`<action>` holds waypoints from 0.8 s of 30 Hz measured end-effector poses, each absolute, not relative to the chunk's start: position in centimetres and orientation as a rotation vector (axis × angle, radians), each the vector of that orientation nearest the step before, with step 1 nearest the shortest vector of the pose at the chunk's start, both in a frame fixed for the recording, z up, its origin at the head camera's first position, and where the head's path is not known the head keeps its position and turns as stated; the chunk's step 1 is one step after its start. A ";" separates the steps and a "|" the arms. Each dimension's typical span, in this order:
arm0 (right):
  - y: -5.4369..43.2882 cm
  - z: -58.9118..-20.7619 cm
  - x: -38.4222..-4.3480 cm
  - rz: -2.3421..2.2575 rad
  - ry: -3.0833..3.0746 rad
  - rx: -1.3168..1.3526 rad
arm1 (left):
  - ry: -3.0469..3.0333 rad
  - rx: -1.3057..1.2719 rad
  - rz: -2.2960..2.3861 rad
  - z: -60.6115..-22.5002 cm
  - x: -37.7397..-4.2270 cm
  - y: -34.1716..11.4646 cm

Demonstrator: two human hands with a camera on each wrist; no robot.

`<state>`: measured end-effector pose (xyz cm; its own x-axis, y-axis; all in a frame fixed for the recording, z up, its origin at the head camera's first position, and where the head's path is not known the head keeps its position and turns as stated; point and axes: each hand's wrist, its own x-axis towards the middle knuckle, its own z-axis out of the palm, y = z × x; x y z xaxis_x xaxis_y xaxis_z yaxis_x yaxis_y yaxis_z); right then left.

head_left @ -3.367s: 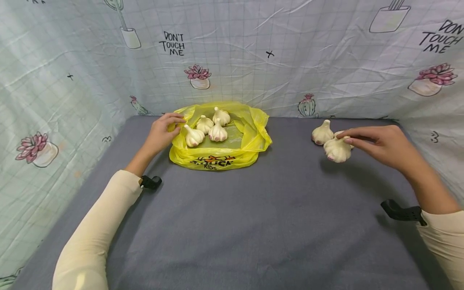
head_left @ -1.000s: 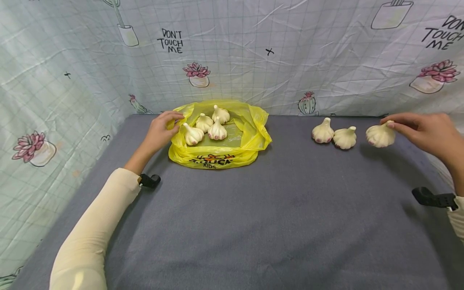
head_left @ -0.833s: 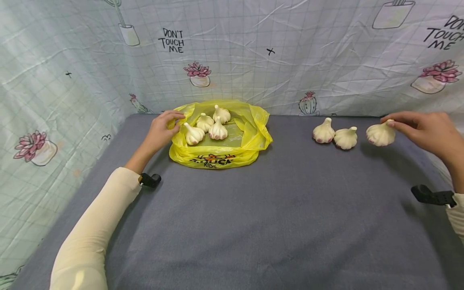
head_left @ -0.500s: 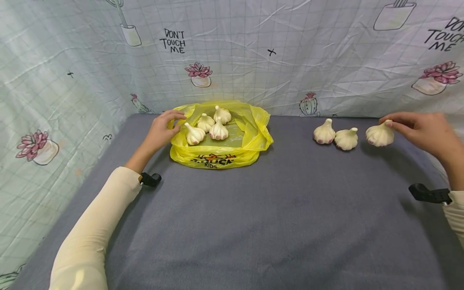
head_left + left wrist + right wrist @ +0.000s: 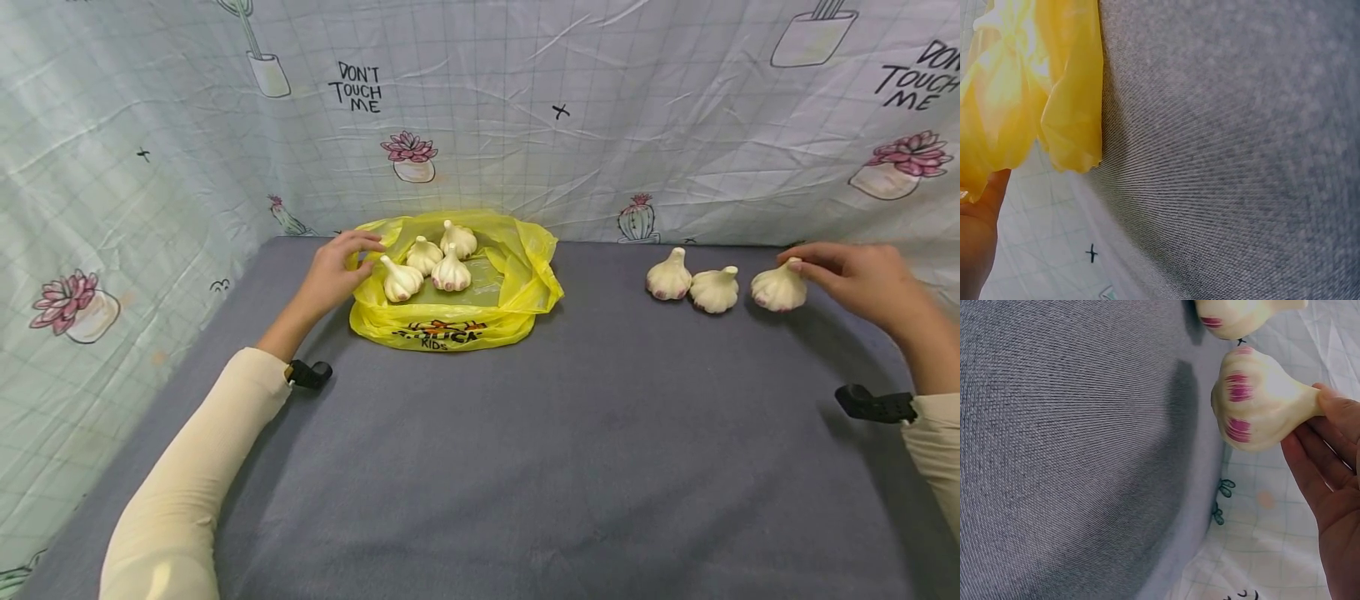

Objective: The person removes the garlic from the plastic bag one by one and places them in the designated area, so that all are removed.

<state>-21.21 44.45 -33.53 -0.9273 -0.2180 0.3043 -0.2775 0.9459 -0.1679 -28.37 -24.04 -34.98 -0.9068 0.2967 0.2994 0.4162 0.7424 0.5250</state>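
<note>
A yellow plastic bag (image 5: 453, 329) lies open at the back of the grey table (image 5: 525, 450) with several garlic bulbs (image 5: 451, 273) in it. My left hand (image 5: 337, 271) pinches the bag's left rim (image 5: 1066, 94). On the right, two garlic bulbs (image 5: 668, 276) (image 5: 714, 288) lie side by side. A third bulb (image 5: 780, 287) (image 5: 1260, 403) sits on the table just right of them, and my right hand (image 5: 851, 275) pinches its stem end with the fingertips (image 5: 1329, 403).
A patterned cloth backdrop (image 5: 525, 108) encloses the table at the back and on both sides, close behind the bag and the row of bulbs. Black wrist mounts (image 5: 311, 373) (image 5: 870, 404) sit on both forearms.
My right hand carried one bulb from the pile to the right and lowered it beside the other two, making a row. The left hand stayed on the bag's rim.
</note>
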 end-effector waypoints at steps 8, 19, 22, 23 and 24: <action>44.5 -34.6 -21.6 0.314 -2.871 0.375 | -2.746 -0.568 -0.884 -35.0 -28.2 -24.2; 43.4 -34.5 -22.1 0.351 -2.858 0.383 | -2.749 -0.569 -0.877 -35.0 -28.3 -24.2; 43.1 -34.5 -22.2 0.358 -2.870 0.376 | -2.755 -0.568 -0.871 -35.1 -28.2 -24.2; 43.1 -34.5 -22.2 0.353 -2.877 0.364 | -2.756 -0.568 -0.869 -35.1 -28.2 -24.2; 43.1 -34.6 -22.2 0.361 -2.881 0.362 | -2.756 -0.571 -0.870 -35.0 -28.3 -24.1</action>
<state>-22.23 43.12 -34.58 -0.9467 -0.2141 0.2407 -0.2669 0.9397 -0.2140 -28.25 -24.13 -35.05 -0.9066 0.3015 0.2951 0.4163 0.7529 0.5097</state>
